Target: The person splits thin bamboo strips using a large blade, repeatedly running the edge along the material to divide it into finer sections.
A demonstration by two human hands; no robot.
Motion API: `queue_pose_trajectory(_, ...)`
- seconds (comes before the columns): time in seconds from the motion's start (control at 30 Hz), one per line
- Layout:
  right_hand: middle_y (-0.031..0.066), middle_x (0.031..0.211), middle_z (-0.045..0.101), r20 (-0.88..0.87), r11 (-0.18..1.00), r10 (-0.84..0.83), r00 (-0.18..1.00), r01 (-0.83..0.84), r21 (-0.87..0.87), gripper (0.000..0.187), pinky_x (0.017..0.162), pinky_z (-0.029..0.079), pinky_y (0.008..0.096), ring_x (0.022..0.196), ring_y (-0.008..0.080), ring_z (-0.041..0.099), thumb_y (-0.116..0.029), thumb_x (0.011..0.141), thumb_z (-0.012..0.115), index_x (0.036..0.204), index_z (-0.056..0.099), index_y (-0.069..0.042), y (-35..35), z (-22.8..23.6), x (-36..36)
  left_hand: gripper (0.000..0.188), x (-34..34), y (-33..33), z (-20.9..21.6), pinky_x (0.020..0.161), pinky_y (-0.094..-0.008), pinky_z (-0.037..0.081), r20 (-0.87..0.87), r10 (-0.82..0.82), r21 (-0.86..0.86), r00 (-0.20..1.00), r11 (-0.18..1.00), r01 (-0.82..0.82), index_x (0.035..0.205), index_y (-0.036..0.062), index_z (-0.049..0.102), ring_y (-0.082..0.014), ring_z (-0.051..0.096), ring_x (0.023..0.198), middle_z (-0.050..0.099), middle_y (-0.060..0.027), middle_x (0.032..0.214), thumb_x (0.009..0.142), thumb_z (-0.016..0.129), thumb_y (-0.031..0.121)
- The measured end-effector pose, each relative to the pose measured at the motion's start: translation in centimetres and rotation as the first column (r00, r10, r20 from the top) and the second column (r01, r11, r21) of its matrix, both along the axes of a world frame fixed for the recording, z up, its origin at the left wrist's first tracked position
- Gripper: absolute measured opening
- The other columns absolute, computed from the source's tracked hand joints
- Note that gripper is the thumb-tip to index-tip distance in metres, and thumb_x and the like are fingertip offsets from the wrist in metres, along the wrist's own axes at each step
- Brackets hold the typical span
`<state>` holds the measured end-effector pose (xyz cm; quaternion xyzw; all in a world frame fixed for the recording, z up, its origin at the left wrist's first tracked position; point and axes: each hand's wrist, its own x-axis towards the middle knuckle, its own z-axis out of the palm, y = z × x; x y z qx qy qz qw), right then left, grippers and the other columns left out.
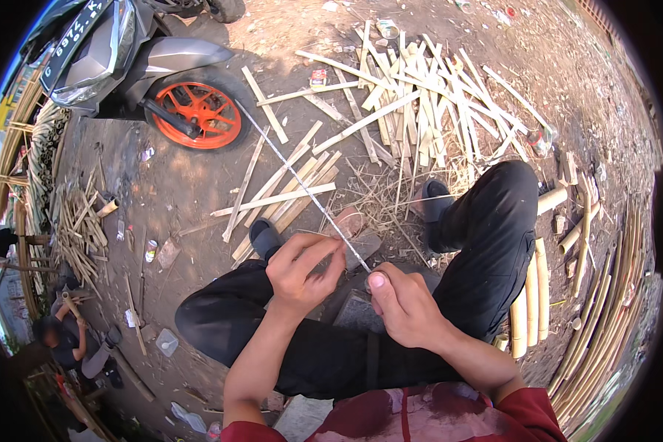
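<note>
Your right hand (409, 308), fingers closed, grips one thin pale strip (295, 174) by its near end, slanting far left; your left hand (298, 274), fingers half-open, curls beside it, contact unclear. Beyond: two shoes (265, 238), one motorcycle wheel (200, 110).

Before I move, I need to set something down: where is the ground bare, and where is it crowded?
Mostly bare soil lies below the orange motorcycle wheel, left of the nearer bamboo slats, and at upper right, past the large slat pile. Crowded: that pile, the shavings beside the right shoe, and the far-right bamboo poles.
</note>
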<state>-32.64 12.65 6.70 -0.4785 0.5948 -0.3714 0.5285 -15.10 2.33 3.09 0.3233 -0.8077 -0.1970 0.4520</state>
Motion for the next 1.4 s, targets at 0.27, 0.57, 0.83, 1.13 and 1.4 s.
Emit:
queue_pose_trajectory(0.27,0.0249,0.057,0.054,-0.043,0.999,-0.031,0.999,0.031,-0.018,0.046,0.056,0.042,0.0532,0.057,0.0473,0.058,-0.034,0.108,0.046,0.085,0.055,0.005,-0.6,0.8,-0.6,0.033,0.7,-0.6,1.8,0.078,-0.0366,0.05,0.0,-0.004,0.086,1.0,0.996,0.004,0.1,-0.0011,0.064,-0.0285,0.064,0.087,0.065,-0.0176,0.094,0.074,0.079,0.013)
queue_pose_trajectory(0.57,0.0261,0.058,0.055,-0.127,1.0,-0.017,0.992,0.02,0.02,0.049,0.058,0.043,0.0543,0.058,0.0485,0.058,-0.034,0.108,0.047,0.081,0.055,0.005,-1.3,2.1,-1.9,0.051,-5.1,-8.3,19.2,0.102,-0.0445,0.041,0.3,-0.06,-0.513,0.952,0.831,0.214,0.12,-0.0023,0.058,-0.0338,0.053,0.115,0.058,-0.0212,0.125,0.079,0.066,0.027)
queue_pose_trajectory(0.83,0.0302,0.062,0.057,-0.265,0.999,-0.04,0.964,0.036,-0.019,0.054,0.062,0.044,0.0569,0.063,0.052,0.059,-0.037,0.108,0.048,0.079,0.058,0.007,-2.1,1.3,-3.2,0.057,-9.1,-11.2,12.6,0.118,-0.0552,0.03,0.51,-0.244,-0.161,0.825,0.915,0.37,0.14,0.0065,0.052,-0.0477,0.037,0.14,0.042,-0.019,0.156,0.083,0.055,0.013)
queue_pose_trajectory(1.13,0.0321,0.069,0.058,-0.272,1.0,0.03,0.962,-0.027,0.016,0.056,0.068,0.045,0.0561,0.068,0.0529,0.058,-0.039,0.108,0.047,0.079,0.059,0.008,-3.0,0.6,-3.4,0.055,-9.3,-13.4,8.3,0.116,-0.0499,0.032,0.351,-0.186,-0.174,0.918,0.95,0.259,0.134,0.0043,0.056,-0.0438,0.045,0.136,0.05,-0.0212,0.149,0.08,0.05,0.005)
queue_pose_trajectory(1.4,0.0113,0.061,0.055,0.187,0.958,0.232,0.955,-0.257,0.126,0.041,0.052,0.045,0.0412,0.05,0.0243,0.056,-0.037,0.102,0.059,0.089,0.06,0.002,-3.6,-2.7,-4.7,0.022,-5.7,-11.2,6.7,0.079,-0.049,0.052,0.787,-0.226,0.195,0.574,0.974,0.116,0.093,0.0085,0.074,-0.0388,0.069,0.085,0.071,-0.0187,0.083,0.09,0.054,0.017)
